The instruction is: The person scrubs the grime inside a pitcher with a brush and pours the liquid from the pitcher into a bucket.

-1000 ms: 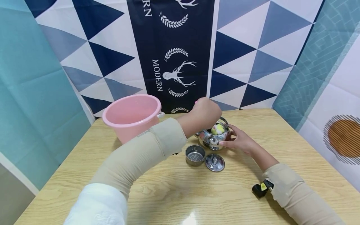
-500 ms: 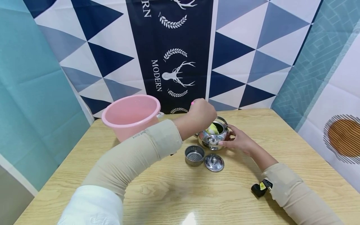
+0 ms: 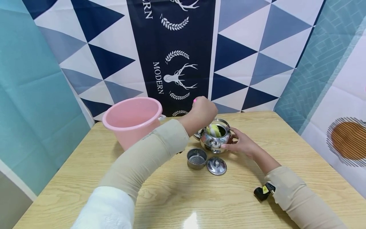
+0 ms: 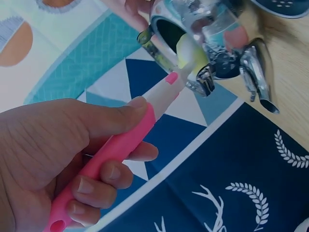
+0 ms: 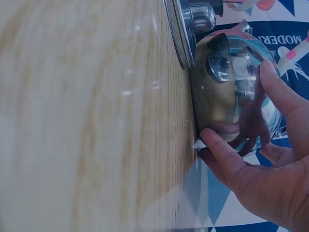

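My left hand (image 3: 203,111) grips the pink handle of a sponge brush (image 4: 113,152), fingers curled round it and thumb along the top. The brush's yellow-and-white sponge head (image 3: 213,130) sits in the mouth of a shiny steel teapot (image 3: 211,144), towards the left of the opening. The teapot stands upright on the table, its hoop handle raised. My right hand (image 3: 241,143) holds the teapot's right side, thumb near the top and fingers lower down on the belly, as the right wrist view shows.
In front of the teapot are a perforated steel strainer (image 3: 196,159) and a round knobbed lid (image 3: 216,166). A pink bucket (image 3: 134,135) stands at the back left of the wooden table (image 3: 171,197). Patterned cloth (image 3: 183,47) hangs behind the table.
The sponge head has shifted from the right of the teapot's opening to its left. My left hand has moved slightly left and up. The right hand keeps its hold on the teapot.
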A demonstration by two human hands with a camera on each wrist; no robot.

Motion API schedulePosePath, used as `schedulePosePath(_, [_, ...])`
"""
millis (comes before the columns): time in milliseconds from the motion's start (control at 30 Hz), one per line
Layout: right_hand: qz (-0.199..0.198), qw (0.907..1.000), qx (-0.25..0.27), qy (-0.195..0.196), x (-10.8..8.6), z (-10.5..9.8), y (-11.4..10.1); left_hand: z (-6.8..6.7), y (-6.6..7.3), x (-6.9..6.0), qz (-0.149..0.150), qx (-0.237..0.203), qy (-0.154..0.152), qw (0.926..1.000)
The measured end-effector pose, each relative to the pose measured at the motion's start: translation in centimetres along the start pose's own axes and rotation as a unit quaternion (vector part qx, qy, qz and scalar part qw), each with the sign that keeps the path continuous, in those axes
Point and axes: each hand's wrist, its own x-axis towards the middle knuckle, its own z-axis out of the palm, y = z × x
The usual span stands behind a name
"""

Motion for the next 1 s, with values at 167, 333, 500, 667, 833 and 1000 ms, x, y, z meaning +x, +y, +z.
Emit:
schedulePosePath(167, [0.001,1.0,0.003,0.001,0.0,0.0,0.0,-0.4,-0.4,1.5,-0.015,-0.025,0.012,0.9995])
schedulePosePath(333, [-0.004,1.0,0.004,-0.002,0.0,0.0,0.0,-1.6,0.0,2.2,-0.022,-0.03,0.007,0.9993])
schedulePosePath(500, [-0.004,1.0,0.0,-0.005,0.0,0.0,0.0,-3.0,0.9,2.0,-0.004,-0.024,-0.011,0.9997])
schedulePosePath(667, [-0.005,1.0,-0.007,-0.004,0.0,0.0,0.0,-3.8,1.5,1.2,0.003,-0.027,-0.026,0.9993])
schedulePosePath(833, [-0.003,1.0,-0.003,-0.006,0.0,0.0,0.0,-4.2,1.8,0.5,0.004,-0.03,-0.046,0.9985])
schedulePosePath(1000, [-0.001,0.9999,0.006,-0.009,0.0,0.1,0.1,-4.4,1.7,0.0,0.002,-0.032,-0.083,0.996])
